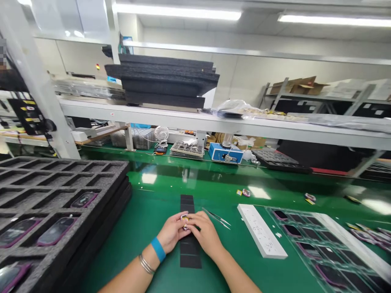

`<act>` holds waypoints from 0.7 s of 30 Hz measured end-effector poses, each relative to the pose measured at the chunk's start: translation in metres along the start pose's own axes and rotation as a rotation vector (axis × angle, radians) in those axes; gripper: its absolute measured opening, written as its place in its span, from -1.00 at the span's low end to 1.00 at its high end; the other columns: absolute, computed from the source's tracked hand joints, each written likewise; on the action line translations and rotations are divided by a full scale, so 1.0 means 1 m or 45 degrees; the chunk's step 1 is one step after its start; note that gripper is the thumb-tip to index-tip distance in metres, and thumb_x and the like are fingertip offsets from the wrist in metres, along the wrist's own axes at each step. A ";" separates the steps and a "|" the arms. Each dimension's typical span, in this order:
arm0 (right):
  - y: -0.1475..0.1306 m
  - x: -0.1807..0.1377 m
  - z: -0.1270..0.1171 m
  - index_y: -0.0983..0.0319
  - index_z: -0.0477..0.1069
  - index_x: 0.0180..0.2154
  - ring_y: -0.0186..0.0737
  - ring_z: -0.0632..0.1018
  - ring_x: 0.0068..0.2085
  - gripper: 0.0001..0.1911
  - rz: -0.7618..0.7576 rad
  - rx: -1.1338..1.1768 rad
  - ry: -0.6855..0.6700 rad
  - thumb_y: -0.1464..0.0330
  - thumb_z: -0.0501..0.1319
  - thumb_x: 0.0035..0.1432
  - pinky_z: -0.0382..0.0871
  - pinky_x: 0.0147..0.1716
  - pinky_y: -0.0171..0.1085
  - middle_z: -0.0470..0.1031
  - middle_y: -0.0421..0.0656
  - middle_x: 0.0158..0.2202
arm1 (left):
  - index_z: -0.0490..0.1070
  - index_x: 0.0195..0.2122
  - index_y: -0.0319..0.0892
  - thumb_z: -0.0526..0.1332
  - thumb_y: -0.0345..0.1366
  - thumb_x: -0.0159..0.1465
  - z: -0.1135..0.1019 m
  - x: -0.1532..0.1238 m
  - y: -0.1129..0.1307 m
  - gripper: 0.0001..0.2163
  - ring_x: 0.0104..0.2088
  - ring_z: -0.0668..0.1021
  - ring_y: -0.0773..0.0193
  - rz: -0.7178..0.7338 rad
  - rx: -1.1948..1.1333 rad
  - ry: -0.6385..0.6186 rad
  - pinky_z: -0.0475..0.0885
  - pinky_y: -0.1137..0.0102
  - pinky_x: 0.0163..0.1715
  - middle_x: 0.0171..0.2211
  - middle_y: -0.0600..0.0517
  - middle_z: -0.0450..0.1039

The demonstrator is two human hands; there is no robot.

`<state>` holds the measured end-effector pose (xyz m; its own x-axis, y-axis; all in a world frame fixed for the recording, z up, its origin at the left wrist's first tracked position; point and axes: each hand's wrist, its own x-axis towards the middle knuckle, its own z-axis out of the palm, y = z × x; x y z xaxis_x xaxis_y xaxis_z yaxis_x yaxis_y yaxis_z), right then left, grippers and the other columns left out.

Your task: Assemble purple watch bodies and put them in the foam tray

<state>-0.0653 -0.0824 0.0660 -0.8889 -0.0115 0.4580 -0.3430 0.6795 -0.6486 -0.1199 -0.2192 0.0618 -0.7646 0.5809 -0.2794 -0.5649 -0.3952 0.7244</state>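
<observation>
My left hand (172, 232) and my right hand (205, 234) meet over a black strip of mat (189, 257) on the green bench. Their fingertips pinch a small yellow-and-silver part (185, 222), mostly hidden by my fingers. A pair of steel tweezers (217, 218) lies just beyond my right hand, untouched. A blue wristband (158, 249) and a metal bangle (146, 264) circle my left wrist.
A black foam tray (61, 179) holding purple-edged devices stands at left. To the right lie a white power strip (261, 230) and a clear tray (317, 252) of similar devices. Overhead, a white shelf (214, 122) carries stacked black foam (161, 81).
</observation>
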 end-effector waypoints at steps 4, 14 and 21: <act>0.008 0.000 0.007 0.15 0.37 -0.03 -0.08 0.44 0.04 -0.56 0.336 0.514 0.034 0.30 0.27 -0.01 0.38 -0.04 -0.05 0.37 -0.02 0.06 | 0.45 -0.15 -0.24 0.41 -0.37 -0.07 -0.001 -0.001 0.001 -0.59 -0.29 0.56 0.22 0.097 0.147 -0.094 0.43 0.34 -0.25 -0.28 -0.13 0.53; 0.000 0.002 0.006 0.18 0.26 0.01 -0.05 0.52 -0.05 -0.36 0.444 0.972 -0.059 0.18 0.36 -0.12 0.37 -0.02 0.00 0.46 0.01 -0.06 | 0.46 -0.17 -0.24 0.43 -0.32 -0.10 0.001 -0.003 0.006 -0.58 -0.31 0.57 0.20 0.155 0.215 -0.213 0.46 0.35 -0.31 -0.27 -0.12 0.53; 0.006 0.001 0.003 0.16 0.25 0.05 -0.06 0.48 0.01 -0.37 0.415 1.032 -0.252 0.20 0.34 -0.07 0.38 -0.03 -0.03 0.42 -0.01 0.02 | 0.50 -0.23 -0.29 0.36 -0.24 0.03 -0.002 -0.003 0.010 -0.69 -0.30 0.57 0.21 0.122 0.370 -0.396 0.45 0.36 -0.27 -0.27 -0.19 0.54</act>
<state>-0.0693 -0.0807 0.0606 -0.9901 -0.0857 0.1111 -0.1067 -0.0546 -0.9928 -0.1239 -0.2265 0.0688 -0.6542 0.7557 -0.0309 -0.3508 -0.2670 0.8976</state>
